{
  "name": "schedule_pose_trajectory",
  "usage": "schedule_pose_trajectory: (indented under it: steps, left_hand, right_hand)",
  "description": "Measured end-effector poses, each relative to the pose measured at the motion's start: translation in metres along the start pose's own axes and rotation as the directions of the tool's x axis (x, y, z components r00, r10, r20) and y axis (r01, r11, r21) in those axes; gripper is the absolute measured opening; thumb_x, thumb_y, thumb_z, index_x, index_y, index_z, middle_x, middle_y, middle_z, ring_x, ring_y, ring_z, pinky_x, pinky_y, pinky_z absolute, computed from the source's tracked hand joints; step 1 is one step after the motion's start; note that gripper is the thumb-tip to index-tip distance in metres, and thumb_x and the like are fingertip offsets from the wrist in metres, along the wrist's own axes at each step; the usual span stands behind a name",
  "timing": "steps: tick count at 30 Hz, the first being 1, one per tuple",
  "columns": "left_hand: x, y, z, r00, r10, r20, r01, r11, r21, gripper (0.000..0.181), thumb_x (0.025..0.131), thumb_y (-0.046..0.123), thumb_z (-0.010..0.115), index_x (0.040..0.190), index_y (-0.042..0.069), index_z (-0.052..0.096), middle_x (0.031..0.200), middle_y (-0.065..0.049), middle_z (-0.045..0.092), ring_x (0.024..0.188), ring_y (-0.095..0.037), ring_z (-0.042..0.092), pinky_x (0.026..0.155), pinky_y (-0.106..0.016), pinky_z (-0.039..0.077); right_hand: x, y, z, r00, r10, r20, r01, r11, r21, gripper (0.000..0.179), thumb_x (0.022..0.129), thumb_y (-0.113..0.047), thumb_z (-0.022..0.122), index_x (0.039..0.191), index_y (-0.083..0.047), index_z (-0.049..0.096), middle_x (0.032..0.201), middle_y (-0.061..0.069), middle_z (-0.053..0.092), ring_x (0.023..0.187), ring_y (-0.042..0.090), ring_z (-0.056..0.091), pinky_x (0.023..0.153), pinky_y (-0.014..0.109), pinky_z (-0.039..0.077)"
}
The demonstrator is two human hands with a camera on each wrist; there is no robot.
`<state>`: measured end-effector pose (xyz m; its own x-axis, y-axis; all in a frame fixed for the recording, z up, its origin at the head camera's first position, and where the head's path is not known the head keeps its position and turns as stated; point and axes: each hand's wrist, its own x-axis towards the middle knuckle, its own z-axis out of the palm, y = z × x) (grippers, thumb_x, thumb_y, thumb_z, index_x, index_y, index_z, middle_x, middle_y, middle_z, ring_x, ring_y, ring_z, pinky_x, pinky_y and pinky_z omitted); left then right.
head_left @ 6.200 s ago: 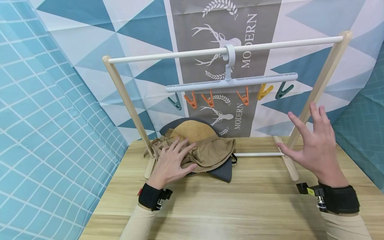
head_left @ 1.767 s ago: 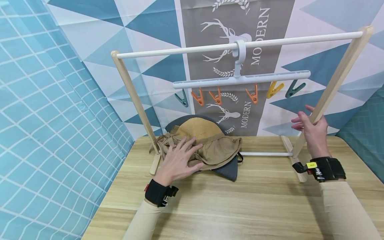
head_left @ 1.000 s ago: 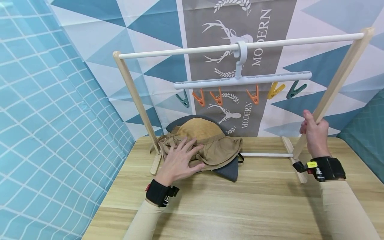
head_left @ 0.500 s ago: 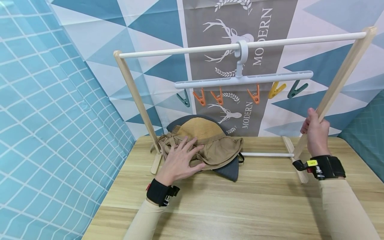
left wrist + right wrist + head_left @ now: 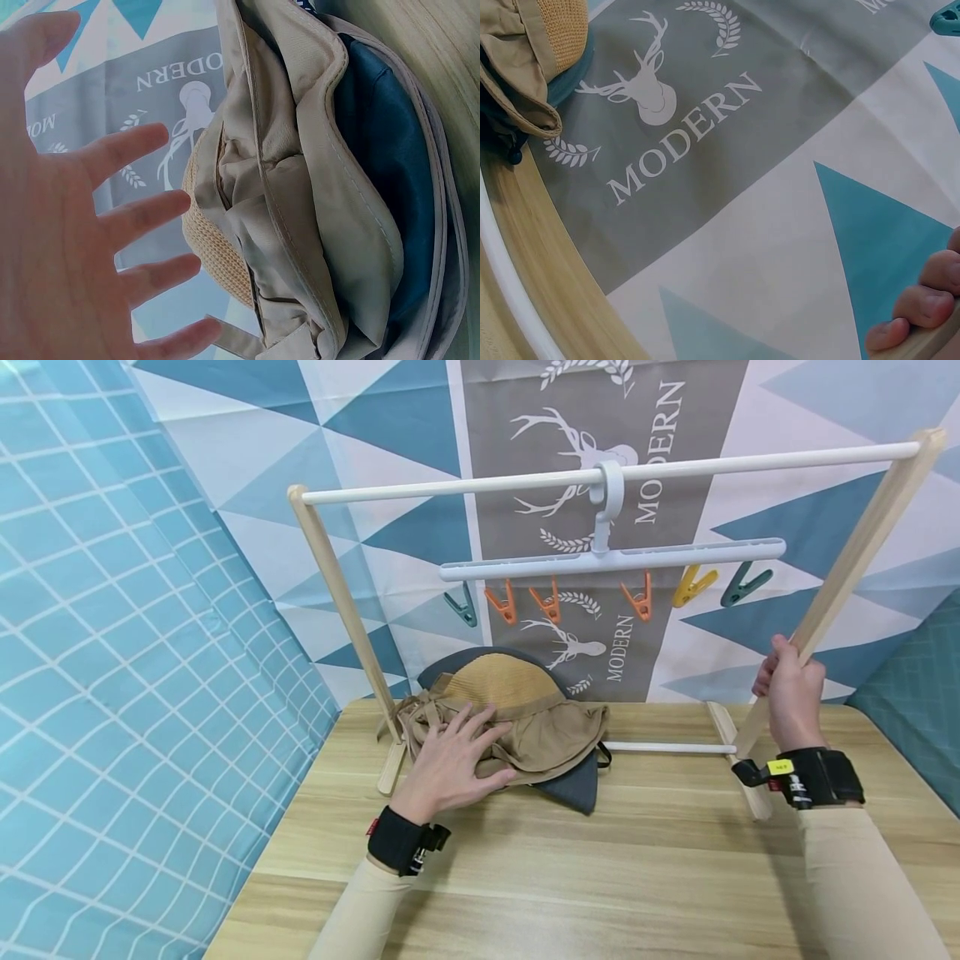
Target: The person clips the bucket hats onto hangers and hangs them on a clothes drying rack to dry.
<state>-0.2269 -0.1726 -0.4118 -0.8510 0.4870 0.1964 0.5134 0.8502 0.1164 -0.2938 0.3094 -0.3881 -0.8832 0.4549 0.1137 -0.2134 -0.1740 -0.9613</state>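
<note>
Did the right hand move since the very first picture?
Yes. Judged against the right wooden post, the right hand has moved forward and left, from spread open beside it to gripping it.

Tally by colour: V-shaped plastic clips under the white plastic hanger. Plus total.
Orange V-shaped plastic clips: 3
Dark green V-shaped plastic clips: 2
Yellow V-shaped plastic clip: 1
Total: 6

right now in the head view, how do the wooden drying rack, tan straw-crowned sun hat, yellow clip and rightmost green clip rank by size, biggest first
1. Wooden drying rack
2. Tan straw-crowned sun hat, though partly covered
3. Yellow clip and rightmost green clip: too alike to rank
</note>
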Motion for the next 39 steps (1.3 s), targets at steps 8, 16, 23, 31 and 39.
schedule_pose_trajectory:
  steps: [8,16,23,31,39]
  left_hand:
    - [-0.001,0.001,0.0,1.0,0.002,-0.003,-0.002,1.0,-0.002,0.076,0.102,0.071,0.063,0.167,0.033,0.056,0.182,-0.007,0.044,0.173,-0.042,0.034,0.122,-0.082,0.041]
    - [0.0,0.001,-0.001,1.0,-0.006,0.004,0.006,1.0,-0.001,0.076,0.102,0.072,0.063,0.167,0.033,0.056,0.182,-0.006,0.044,0.173,-0.04,0.035,0.124,-0.081,0.04]
    - [0.001,0.001,-0.001,1.0,-0.007,0.015,0.007,1.0,-0.002,0.077,0.103,0.072,0.061,0.169,0.033,0.054,0.183,-0.006,0.043,0.174,-0.041,0.033,0.124,-0.081,0.039]
    - [-0.001,0.001,-0.002,1.0,-0.009,0.006,0.009,1.0,-0.004,0.075,0.103,0.071,0.062,0.167,0.033,0.055,0.181,-0.007,0.045,0.173,-0.042,0.033,0.123,-0.08,0.04]
    - [-0.001,0.001,-0.003,1.0,-0.009,0.011,0.009,1.0,0.0,0.076,0.103,0.072,0.061,0.168,0.033,0.054,0.182,-0.006,0.044,0.173,-0.042,0.033,0.125,-0.08,0.039]
  right_hand:
    - [0.001,0.001,0.0,1.0,-0.006,0.003,0.006,1.0,-0.002,0.035,0.118,-0.04,0.055,0.097,-0.012,0.048,0.065,-0.007,0.041,0.055,0.011,0.038,0.058,0.027,0.031]
    - [-0.001,0.0,-0.001,1.0,0.001,-0.026,-0.002,1.0,-0.022,0.039,0.118,-0.041,0.055,0.093,-0.012,0.05,0.066,-0.007,0.043,0.056,0.011,0.04,0.059,0.024,0.034]
    - [-0.007,-0.001,-0.003,1.0,0.004,-0.028,-0.005,1.0,-0.021,0.04,0.118,-0.041,0.054,0.091,-0.012,0.051,0.065,-0.007,0.042,0.057,0.012,0.039,0.061,0.028,0.031]
    - [-0.015,-0.002,-0.003,0.999,0.015,-0.05,-0.015,1.0,-0.003,0.039,0.118,-0.041,0.055,0.093,-0.012,0.05,0.065,-0.007,0.041,0.057,0.012,0.038,0.06,0.027,0.03]
    - [-0.022,-0.003,-0.003,0.995,0.015,-0.094,-0.014,1.0,0.008,0.037,0.117,-0.039,0.056,0.094,-0.01,0.052,0.064,-0.007,0.042,0.055,0.01,0.039,0.058,0.023,0.034]
